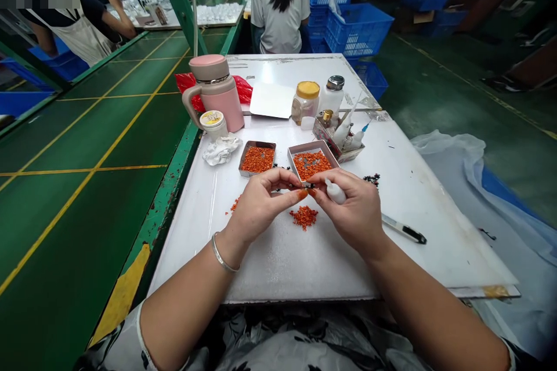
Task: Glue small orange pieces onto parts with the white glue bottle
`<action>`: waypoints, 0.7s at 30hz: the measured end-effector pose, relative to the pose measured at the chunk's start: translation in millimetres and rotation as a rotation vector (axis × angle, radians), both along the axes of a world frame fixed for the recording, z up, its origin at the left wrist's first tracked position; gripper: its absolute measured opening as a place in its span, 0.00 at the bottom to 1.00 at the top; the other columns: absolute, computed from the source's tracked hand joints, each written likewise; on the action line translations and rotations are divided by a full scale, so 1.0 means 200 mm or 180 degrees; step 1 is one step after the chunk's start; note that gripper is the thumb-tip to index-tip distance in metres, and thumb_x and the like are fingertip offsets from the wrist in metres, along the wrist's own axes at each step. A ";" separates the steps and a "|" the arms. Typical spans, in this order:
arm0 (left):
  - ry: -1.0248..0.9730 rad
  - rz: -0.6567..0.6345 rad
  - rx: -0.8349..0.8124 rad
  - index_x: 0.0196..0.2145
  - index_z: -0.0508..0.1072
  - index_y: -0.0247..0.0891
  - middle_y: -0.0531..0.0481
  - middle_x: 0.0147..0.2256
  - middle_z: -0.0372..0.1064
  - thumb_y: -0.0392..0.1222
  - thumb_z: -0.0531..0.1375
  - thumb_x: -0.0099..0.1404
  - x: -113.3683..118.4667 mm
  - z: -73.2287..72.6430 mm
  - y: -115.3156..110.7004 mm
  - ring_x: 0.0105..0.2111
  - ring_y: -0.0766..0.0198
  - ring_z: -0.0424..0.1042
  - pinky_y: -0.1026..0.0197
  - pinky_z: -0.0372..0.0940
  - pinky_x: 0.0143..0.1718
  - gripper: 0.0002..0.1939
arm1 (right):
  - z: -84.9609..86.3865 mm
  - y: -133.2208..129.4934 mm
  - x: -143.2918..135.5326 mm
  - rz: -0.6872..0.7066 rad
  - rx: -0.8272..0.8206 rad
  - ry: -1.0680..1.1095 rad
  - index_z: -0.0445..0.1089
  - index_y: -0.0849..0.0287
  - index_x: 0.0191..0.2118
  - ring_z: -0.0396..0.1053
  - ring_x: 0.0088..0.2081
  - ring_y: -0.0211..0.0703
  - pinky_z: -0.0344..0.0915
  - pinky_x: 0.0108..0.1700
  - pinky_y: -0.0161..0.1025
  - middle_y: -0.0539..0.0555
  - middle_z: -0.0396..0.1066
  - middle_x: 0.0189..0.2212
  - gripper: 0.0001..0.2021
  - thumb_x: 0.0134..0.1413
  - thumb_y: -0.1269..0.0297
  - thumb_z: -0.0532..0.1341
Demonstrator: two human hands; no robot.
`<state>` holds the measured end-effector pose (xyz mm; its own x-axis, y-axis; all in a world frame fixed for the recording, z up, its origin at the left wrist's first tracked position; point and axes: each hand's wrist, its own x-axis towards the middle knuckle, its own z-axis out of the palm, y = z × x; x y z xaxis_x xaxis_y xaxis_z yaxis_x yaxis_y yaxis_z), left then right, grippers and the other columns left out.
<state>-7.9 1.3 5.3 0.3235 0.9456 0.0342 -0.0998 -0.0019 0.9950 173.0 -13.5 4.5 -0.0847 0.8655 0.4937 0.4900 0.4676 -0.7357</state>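
My left hand [263,200] and my right hand [354,208] meet above the white table, fingertips pinching a small dark piece [308,186] between them. A white squeeze bottle [335,192] is also held in my right hand, against the palm side. Just below the fingertips lies a loose pile of orange-red bits [304,217]. Behind the hands stand two shallow boxes of orange bits, a smaller one [257,159] at left and a larger one [311,163] at right. Small dark pieces [372,180] lie beyond my right hand.
A pink thermos mug [224,95], a small jar [213,123] and crumpled tissue [221,149] stand at left. Farther back are a yellow-lidded jar [306,102] and a box of bottles [339,136]. A cutter knife [404,228] lies at right. Two people are beyond.
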 end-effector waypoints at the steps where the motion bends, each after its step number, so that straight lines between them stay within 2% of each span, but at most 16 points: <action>1: 0.0062 0.0010 0.0044 0.35 0.75 0.35 0.50 0.36 0.73 0.41 0.69 0.58 0.00 0.00 0.00 0.38 0.66 0.72 0.65 0.67 0.40 0.10 | 0.00 0.00 0.00 0.0057 0.0091 -0.0076 0.76 0.57 0.37 0.73 0.35 0.38 0.67 0.40 0.36 0.50 0.77 0.33 0.06 0.53 0.73 0.65; 5: 0.0317 0.0156 0.0272 0.32 0.74 0.34 0.51 0.33 0.72 0.41 0.69 0.57 0.01 0.00 0.00 0.34 0.68 0.71 0.67 0.67 0.35 0.10 | -0.01 0.00 -0.01 0.0287 0.0238 -0.0238 0.76 0.57 0.38 0.73 0.36 0.39 0.67 0.40 0.37 0.50 0.77 0.34 0.10 0.50 0.77 0.65; 8: 0.0400 0.0220 0.0301 0.33 0.76 0.34 0.51 0.32 0.75 0.40 0.69 0.57 0.01 0.00 0.00 0.32 0.67 0.73 0.67 0.67 0.34 0.09 | -0.01 0.00 -0.01 0.0286 0.0234 -0.0224 0.76 0.56 0.39 0.74 0.37 0.39 0.68 0.41 0.36 0.49 0.78 0.34 0.12 0.49 0.78 0.65; 13: 0.0417 0.0081 0.0207 0.36 0.81 0.34 0.47 0.33 0.79 0.40 0.67 0.60 0.00 0.01 0.00 0.34 0.64 0.77 0.64 0.69 0.37 0.07 | -0.01 0.00 0.00 0.0216 0.0133 -0.0109 0.77 0.56 0.38 0.74 0.35 0.38 0.68 0.39 0.36 0.48 0.78 0.33 0.09 0.51 0.75 0.66; 21: 0.0417 -0.0146 0.0125 0.37 0.81 0.34 0.45 0.36 0.79 0.40 0.64 0.64 -0.02 0.01 0.01 0.37 0.62 0.76 0.62 0.68 0.41 0.08 | -0.01 0.00 0.00 0.0259 0.0067 0.0027 0.77 0.56 0.38 0.73 0.37 0.38 0.68 0.41 0.37 0.49 0.77 0.34 0.09 0.51 0.75 0.66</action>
